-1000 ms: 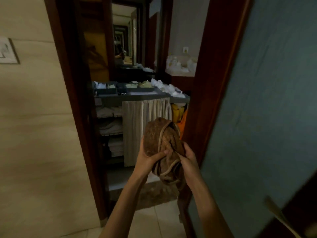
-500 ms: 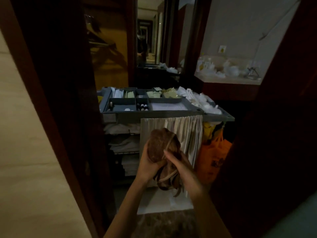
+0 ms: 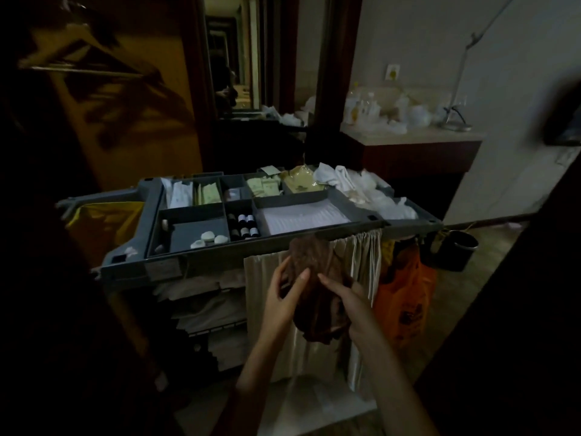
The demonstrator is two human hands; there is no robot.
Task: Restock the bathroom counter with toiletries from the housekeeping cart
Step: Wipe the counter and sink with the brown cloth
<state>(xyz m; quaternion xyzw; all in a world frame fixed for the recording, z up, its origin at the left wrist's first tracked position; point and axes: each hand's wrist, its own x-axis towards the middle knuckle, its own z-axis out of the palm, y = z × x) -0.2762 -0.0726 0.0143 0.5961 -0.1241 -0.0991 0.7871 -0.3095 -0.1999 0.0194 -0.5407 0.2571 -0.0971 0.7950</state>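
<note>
– Now, counts?
– One brown cloth [image 3: 317, 278], gripped by left hand [image 3: 283, 297] and right hand [image 3: 349, 305] at the cart tray's [image 3: 201, 262] near edge. Roughly six small bottles [image 3: 245, 226], middle compartment. Open floor [image 3: 490, 256] right.

**Dim, underexposed head view.** We take the housekeeping cart [image 3: 220, 257] as landmark. The brightest zone lies behind and to the right of the cart, where a pale wall [image 3: 424, 42] and counter [image 3: 408, 138] catch soft light. Behind its left end, an amber-lit panel [image 3: 176, 73] carries hanger shadows [image 3: 132, 99]. Beyond either end of the cart we see near black. Its tray reads clearly but grainily. In front, the left hand [image 3: 283, 297], right hand [image 3: 353, 306] and brown cloth [image 3: 317, 272] are faintly lit and soft-edged. Straight lines bow toward the borders, and a dark blur [image 3: 562, 121] sits far right.
</note>
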